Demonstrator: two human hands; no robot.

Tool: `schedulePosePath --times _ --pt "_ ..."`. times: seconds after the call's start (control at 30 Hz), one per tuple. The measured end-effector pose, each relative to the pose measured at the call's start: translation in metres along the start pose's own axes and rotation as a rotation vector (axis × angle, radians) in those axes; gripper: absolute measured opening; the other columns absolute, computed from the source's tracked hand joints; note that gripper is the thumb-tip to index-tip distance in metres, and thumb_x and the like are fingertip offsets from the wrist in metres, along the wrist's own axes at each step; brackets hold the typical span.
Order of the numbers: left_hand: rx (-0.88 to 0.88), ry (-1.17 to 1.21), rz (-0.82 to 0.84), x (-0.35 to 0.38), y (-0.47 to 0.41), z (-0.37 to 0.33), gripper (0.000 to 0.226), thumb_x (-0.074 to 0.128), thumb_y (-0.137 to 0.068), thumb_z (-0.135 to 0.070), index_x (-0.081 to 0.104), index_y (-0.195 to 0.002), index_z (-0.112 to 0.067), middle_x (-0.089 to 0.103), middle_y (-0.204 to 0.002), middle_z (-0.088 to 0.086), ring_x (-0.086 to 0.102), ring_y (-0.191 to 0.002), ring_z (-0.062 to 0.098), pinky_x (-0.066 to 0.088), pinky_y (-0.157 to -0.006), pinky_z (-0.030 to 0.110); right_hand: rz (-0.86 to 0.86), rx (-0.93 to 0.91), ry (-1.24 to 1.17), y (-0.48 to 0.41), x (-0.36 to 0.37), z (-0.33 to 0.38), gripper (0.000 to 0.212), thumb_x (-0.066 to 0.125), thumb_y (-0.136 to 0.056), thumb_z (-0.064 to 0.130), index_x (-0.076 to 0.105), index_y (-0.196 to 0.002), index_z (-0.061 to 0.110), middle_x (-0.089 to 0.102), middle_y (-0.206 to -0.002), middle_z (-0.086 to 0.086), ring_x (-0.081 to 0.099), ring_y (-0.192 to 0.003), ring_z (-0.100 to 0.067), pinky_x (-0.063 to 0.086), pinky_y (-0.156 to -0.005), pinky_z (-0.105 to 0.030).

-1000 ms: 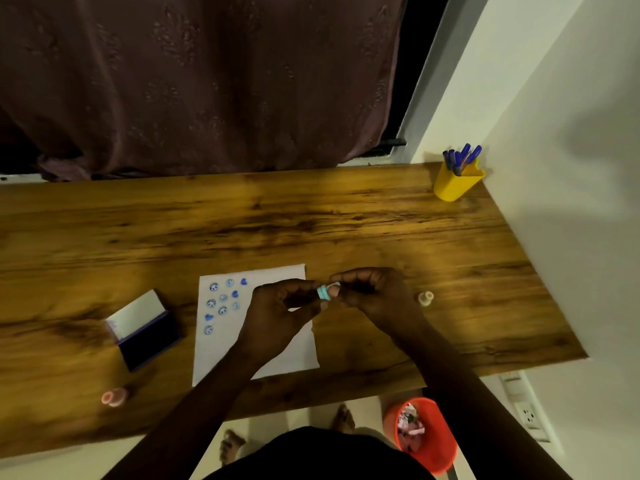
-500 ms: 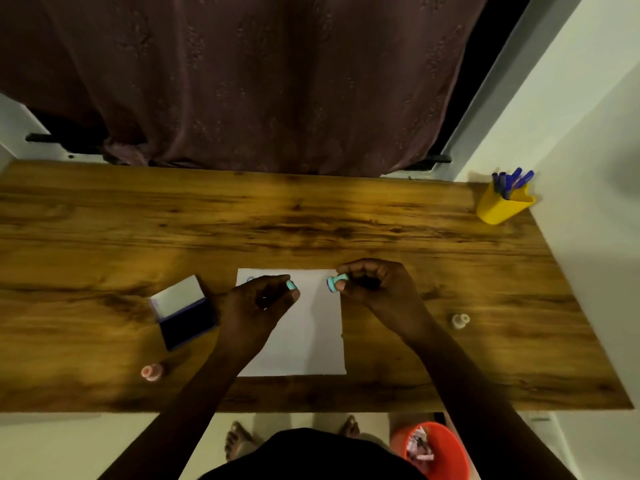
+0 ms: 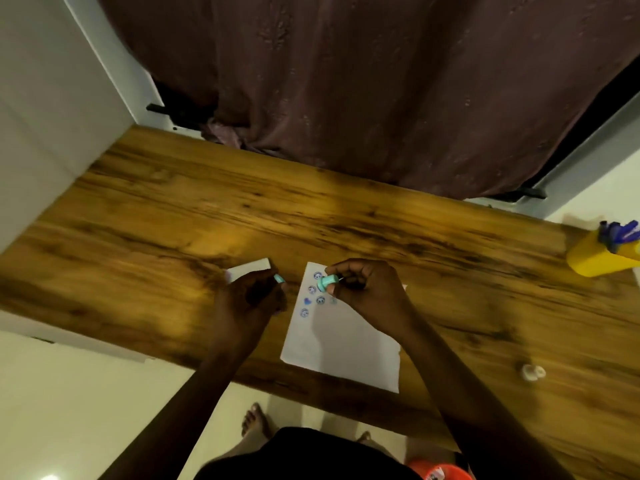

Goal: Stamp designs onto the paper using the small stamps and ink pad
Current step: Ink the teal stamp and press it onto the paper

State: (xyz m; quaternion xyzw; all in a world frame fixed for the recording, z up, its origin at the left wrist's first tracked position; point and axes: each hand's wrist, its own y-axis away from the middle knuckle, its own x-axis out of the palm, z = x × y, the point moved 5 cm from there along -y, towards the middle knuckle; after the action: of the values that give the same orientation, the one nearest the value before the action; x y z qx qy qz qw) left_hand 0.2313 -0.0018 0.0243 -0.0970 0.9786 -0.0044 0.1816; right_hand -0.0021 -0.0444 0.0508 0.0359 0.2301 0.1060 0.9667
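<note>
right hand (image 3: 367, 289): over top-left part of the paper, fingers curled, pinching the teal stamp between thumb and fingertips
teal stamp (image 3: 327, 282): small, lying sideways in the grip, round face turned left, just above the printed marks (contact with the sheet not readable)
left hand (image 3: 249, 299): left of the paper, over the wood, fingers curled closed around a small teal cap (image 3: 279, 278) that sticks out at the fingertips
ink pad (image 3: 248, 274): just beyond the left hand, mostly hidden by it, only a white edge visible (open or closed, cannot tell)
paper (image 3: 341, 344): white sheet, flat on the desk near its front edge, tilted a little, lower half blank
stamped marks (image 3: 320, 300): cluster of small blue prints in the top-left corner of the sheet, round faces plus one heart shape (blurred, exact count unclear)
desk (image 3: 346, 223): wood grain, running diagonally across the view
spare stamp (image 3: 531, 372): pale, small, lying on the desk well to the right of the paper
pen holder (image 3: 601, 258): yellow cup at the far right end of the desk, blue pens (image 3: 620, 233) standing inside
curtain (image 3: 363, 81): dark maroon, hanging behind the far edge of the desk
red bin (image 3: 438, 472): on the floor under the front right of the desk, only its rim in view
feet (image 3: 256, 422): bare, on the pale floor below the desk edge
</note>
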Motion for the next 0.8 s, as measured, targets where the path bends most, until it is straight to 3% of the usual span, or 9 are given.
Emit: schedulePosePath --times 0.1,0.23,0.37,0.47,0.57,0.8 --pt "0.004 -0.025 -0.078 -0.022 0.001 0.006 0.010 0.074 -0.091 -0.043 0.072 -0.100 -0.040 0.072 -0.087 -0.039 0.070 -0.085 -0.015 0.050 -0.068 0.000 0.022 -0.022 0.037 -0.012 0.024 0.006 0.027 0.084 -0.083 0.020 0.076 -0.108 0.025 0.075 -0.101 0.018 0.071 -0.095 0.004 0.058 -0.078 -0.012" --pt "-0.051 0.002 -0.139 -0.043 0.002 0.018 0.028 0.076 -0.090 -0.041 0.074 -0.116 -0.032 0.074 -0.097 -0.027 0.072 -0.090 -0.009 0.057 -0.063 0.012 0.096 -0.079 0.147 -0.026 0.058 0.013 0.023 0.083 -0.084 0.022 0.075 -0.105 0.025 0.077 -0.101 0.012 0.072 -0.090 0.001 0.058 -0.075 -0.012" --pt "-0.083 0.037 -0.145 -0.057 0.006 0.025 0.025 0.076 -0.091 -0.039 0.072 -0.115 -0.039 0.074 -0.097 -0.031 0.075 -0.073 -0.001 0.055 -0.050 0.015 0.168 -0.140 0.197 -0.036 0.088 0.019 0.027 0.081 -0.086 0.024 0.075 -0.111 0.018 0.077 -0.108 0.005 0.073 -0.094 -0.006 0.057 -0.073 -0.010" --pt "-0.073 -0.006 -0.162 -0.065 0.005 0.029 0.030 0.076 -0.092 -0.035 0.073 -0.120 -0.024 0.075 -0.104 -0.021 0.074 -0.093 -0.005 0.058 -0.065 0.013 0.180 -0.187 0.250 -0.042 0.105 0.021 0.028 0.080 -0.087 0.024 0.075 -0.114 0.017 0.077 -0.112 0.001 0.073 -0.100 -0.011 0.061 -0.084 -0.022" --pt "-0.066 -0.009 -0.168 -0.069 0.004 0.034 0.032 0.075 -0.093 -0.031 0.074 -0.122 -0.018 0.077 -0.113 -0.008 0.074 -0.099 0.000 0.062 -0.079 0.022 0.184 -0.233 0.324 -0.047 0.121 0.022 0.027 0.078 -0.089 0.024 0.075 -0.115 0.016 0.077 -0.113 -0.002 0.073 -0.102 -0.014 0.059 -0.087 -0.022" --pt "-0.060 -0.036 -0.160 -0.072 0.004 0.037 0.033 0.074 -0.093 -0.031 0.073 -0.123 -0.018 0.075 -0.112 -0.011 0.070 -0.097 -0.013 0.055 -0.074 0.007 0.218 -0.243 0.522 -0.052 0.144 0.016 0.025 0.072 -0.093 0.022 0.073 -0.116 0.013 0.074 -0.115 -0.009 0.071 -0.107 -0.025 0.058 -0.089 -0.033"
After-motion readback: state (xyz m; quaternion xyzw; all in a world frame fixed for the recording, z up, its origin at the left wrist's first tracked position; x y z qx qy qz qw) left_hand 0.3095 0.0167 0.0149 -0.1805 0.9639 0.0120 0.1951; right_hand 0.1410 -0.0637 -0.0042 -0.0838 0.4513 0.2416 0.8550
